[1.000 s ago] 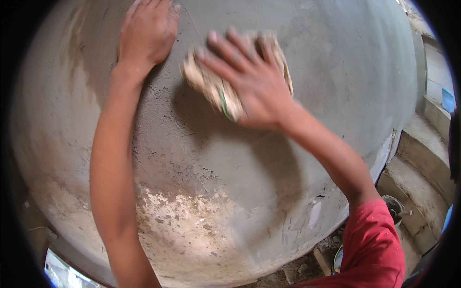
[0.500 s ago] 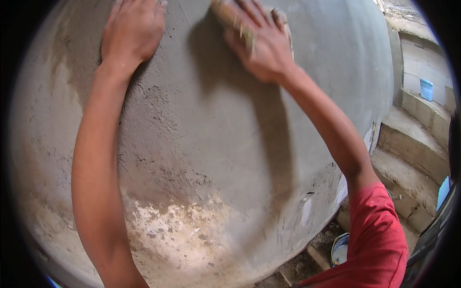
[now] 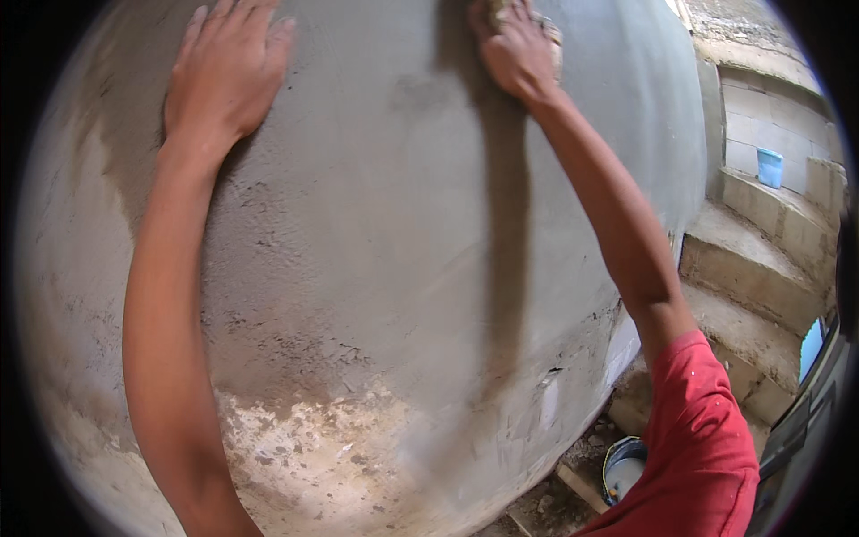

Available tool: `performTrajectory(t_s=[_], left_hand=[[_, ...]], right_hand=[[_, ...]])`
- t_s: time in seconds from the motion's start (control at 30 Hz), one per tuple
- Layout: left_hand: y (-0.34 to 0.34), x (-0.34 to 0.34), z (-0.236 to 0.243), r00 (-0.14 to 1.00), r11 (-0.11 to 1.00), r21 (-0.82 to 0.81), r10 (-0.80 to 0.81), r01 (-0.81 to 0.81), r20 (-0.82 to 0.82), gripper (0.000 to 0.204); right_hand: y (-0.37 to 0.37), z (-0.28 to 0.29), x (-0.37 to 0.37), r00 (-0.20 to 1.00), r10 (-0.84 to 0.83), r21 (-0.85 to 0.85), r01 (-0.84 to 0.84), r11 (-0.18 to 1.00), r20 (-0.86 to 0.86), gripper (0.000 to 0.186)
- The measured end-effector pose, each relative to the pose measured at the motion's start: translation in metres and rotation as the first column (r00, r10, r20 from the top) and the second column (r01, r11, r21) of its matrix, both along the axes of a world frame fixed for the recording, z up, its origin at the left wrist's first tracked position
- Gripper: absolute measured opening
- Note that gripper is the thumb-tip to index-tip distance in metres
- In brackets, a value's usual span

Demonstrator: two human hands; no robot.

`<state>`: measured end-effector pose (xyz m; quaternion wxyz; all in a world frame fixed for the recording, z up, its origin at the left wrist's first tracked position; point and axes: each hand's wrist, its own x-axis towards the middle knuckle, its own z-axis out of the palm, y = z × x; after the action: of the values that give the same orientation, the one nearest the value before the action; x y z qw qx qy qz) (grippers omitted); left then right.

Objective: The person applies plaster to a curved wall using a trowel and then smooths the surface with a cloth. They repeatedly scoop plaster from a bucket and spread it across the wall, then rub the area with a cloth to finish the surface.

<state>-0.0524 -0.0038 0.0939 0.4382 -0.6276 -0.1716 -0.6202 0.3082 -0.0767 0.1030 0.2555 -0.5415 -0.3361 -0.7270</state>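
Okay, so from my end of the head feed both hands were way up near the top of the view on a big grey wall (image 3: 394,233), bulging because of the fisheye. Left hand (image 3: 224,80) lay palm-down on the plaster, fingers stretched out and a bit spread, thumb off to the side, with the very tips cut off by the frame. Right hand (image 3: 519,52) was clutching a crumpled tan pad (image 3: 557,40), fingers over it and a bit poking out either side, up against the wall as far as I could tell. Couldn't tell how hard it was squeezing. A long dark shadow (image 3: 508,242) ran down the plaster just left of that arm. Lower down I had a flaky pale patch (image 3: 313,438), with rougher, darker plaster above it. Off to the right, past the red sleeve (image 3: 702,430), a bucket (image 3: 621,450) sat near a plank (image 3: 582,488), some concrete steps (image 3: 743,268) climbed away, and a blue cup (image 3: 769,168) stood on a ledge (image 3: 778,204).
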Motion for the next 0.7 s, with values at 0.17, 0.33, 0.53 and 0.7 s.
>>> performTrajectory(t_s=[0.17,0.33,0.53,0.7], left_hand=[[0.005,0.005,-0.003,1.000,1.000,0.008,-0.002,0.002,0.018,0.059],[0.024,0.000,0.012,1.000,1.000,0.007,0.017,-0.017,0.003,0.059],[0.031,0.018,0.028,0.981,0.955,0.234,0.162,-0.183,0.107,0.058],[0.005,0.039,0.013,0.997,0.998,-0.002,0.058,-0.058,-0.053,0.065]], right_hand=[[-0.027,-0.077,-0.057,0.905,0.330,-0.337,-0.233,0.912,0.268,0.069],[-0.038,-0.001,-0.029,0.905,0.351,0.086,-0.341,0.936,-0.238,0.061],[-0.026,-0.054,-0.046,0.910,0.407,-0.315,-0.362,0.877,0.086,0.071],[-0.038,0.004,-0.037,0.861,0.448,0.100,-0.437,0.894,-0.240,0.062]])
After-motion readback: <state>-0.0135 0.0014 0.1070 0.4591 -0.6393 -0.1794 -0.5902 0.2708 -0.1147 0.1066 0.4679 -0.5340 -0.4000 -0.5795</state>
